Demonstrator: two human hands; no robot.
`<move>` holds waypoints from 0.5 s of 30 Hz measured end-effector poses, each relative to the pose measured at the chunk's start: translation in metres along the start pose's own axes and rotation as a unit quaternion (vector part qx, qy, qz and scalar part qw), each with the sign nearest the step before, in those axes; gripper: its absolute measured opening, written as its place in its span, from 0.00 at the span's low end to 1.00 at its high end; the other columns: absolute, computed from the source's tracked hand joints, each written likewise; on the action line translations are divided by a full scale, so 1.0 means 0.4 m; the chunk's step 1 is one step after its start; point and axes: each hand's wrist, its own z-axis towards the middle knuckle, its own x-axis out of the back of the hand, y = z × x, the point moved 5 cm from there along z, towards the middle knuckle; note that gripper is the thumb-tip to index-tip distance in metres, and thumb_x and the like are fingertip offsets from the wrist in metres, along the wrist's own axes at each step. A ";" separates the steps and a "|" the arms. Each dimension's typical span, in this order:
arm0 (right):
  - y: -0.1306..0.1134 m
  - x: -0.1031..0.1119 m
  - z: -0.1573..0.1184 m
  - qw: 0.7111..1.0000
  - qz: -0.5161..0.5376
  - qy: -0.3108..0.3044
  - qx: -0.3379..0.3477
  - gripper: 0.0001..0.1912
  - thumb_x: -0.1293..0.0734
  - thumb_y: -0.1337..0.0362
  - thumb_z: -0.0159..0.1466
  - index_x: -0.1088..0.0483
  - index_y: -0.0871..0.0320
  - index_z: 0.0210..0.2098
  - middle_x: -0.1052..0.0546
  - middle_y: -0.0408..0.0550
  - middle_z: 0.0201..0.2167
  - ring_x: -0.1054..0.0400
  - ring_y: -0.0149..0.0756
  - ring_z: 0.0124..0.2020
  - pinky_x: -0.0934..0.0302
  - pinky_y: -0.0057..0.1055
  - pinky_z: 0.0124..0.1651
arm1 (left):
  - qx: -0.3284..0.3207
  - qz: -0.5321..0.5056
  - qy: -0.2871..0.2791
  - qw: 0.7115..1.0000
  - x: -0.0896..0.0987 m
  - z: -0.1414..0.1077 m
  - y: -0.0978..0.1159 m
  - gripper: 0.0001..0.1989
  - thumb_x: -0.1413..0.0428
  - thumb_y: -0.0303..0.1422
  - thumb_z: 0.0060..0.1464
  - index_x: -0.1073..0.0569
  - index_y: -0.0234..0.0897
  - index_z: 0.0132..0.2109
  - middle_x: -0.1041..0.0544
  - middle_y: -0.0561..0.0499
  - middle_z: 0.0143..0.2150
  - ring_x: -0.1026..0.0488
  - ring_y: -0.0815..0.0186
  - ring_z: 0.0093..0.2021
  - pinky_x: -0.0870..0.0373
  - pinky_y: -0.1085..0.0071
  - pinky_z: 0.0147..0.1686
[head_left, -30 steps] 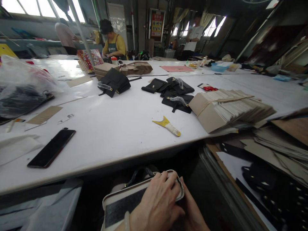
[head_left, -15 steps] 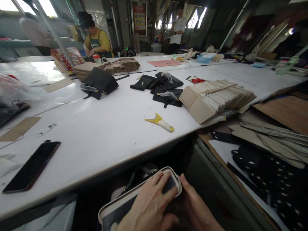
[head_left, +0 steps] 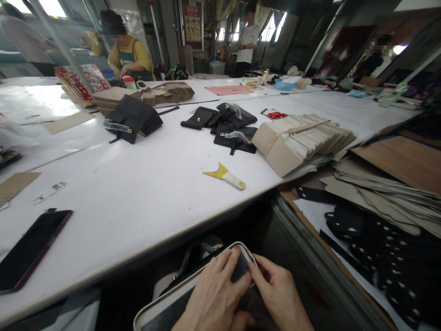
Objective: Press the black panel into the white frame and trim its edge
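Pressing down below the near edge of the white worktable [head_left: 144, 193], the left hand [head_left: 215, 296] lies flat, fingers spread, on the dark panel of a white-rimmed flat case [head_left: 165, 308] held in the lap. The right hand [head_left: 280, 299] meets it at the case's rounded far corner, fingers curled and pinching the rim there. A black strap with a metal ring [head_left: 188, 264] shows just behind the case. On the table, a yellow-handled scraper [head_left: 225, 175] lies near the edge; a black smartphone [head_left: 29, 250] lies well to the left. Black leather pouches [head_left: 230, 131] sit beside a tied bundle of cardboard pieces [head_left: 303, 140]. Across the table, a person in a yellow shirt [head_left: 127, 57] works beside stacked brown paper bags [head_left: 148, 95].
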 end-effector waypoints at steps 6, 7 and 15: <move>-0.022 0.008 -0.012 0.996 -0.043 0.031 0.065 0.24 0.41 0.48 0.68 0.24 0.57 0.47 0.21 0.54 0.43 0.26 0.42 0.40 0.33 0.28 0.42 | -0.019 0.026 0.004 0.999 -0.005 0.006 -0.001 0.42 0.37 0.48 0.50 0.45 0.50 0.67 0.47 0.38 0.70 0.44 0.46 0.66 0.37 0.51 0.60; -0.025 0.010 -0.011 0.994 -0.052 0.041 0.082 0.23 0.42 0.49 0.68 0.23 0.57 0.46 0.21 0.55 0.42 0.26 0.41 0.39 0.33 0.27 0.41 | -0.023 0.028 0.005 0.999 -0.007 0.006 -0.003 0.42 0.37 0.49 0.50 0.46 0.49 0.67 0.46 0.38 0.69 0.43 0.45 0.66 0.37 0.51 0.59; -0.022 0.005 0.005 0.973 -0.081 0.111 0.184 0.17 0.41 0.56 0.69 0.24 0.58 0.37 0.21 0.51 0.33 0.25 0.38 0.35 0.34 0.25 0.38 | -0.044 0.025 0.013 0.999 -0.014 0.006 -0.005 0.44 0.39 0.51 0.51 0.49 0.47 0.69 0.48 0.35 0.70 0.46 0.45 0.67 0.40 0.52 0.61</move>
